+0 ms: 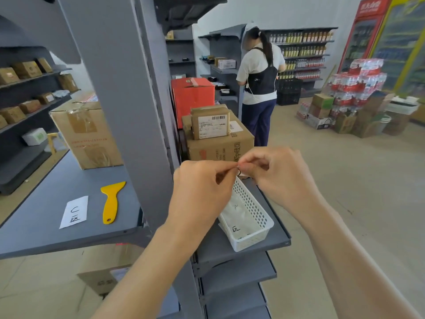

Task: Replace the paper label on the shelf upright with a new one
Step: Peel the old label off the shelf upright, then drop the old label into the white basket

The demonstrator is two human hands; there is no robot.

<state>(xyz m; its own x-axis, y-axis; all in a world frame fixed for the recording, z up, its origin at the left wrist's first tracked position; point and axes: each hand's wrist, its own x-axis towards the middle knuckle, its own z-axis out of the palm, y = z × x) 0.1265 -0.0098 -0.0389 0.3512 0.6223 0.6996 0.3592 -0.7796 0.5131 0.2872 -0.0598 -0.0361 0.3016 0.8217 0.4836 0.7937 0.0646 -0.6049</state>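
Observation:
My left hand (202, 187) and my right hand (278, 173) meet fingertip to fingertip above the far end of a white perforated basket (253, 236). Both pinch one small thing between them, with a thin dark ring showing at the fingertips; what it is I cannot tell. White paper labels with black handwriting (239, 217) lie inside the basket. Another white handwritten label (74, 211) lies flat on the grey shelf to the left, beside a yellow plastic scraper (111, 202). The grey shelf upright (135, 107) rises between the two shelves, bare where I can see it.
Cardboard boxes (87, 132) stand on the left shelf and more boxes (218, 137) behind the basket, with a red box (192, 95) further back. A person (259, 88) stands at distant shelves with their back to me. Stacked bottled-water packs (358, 81) sit at the right.

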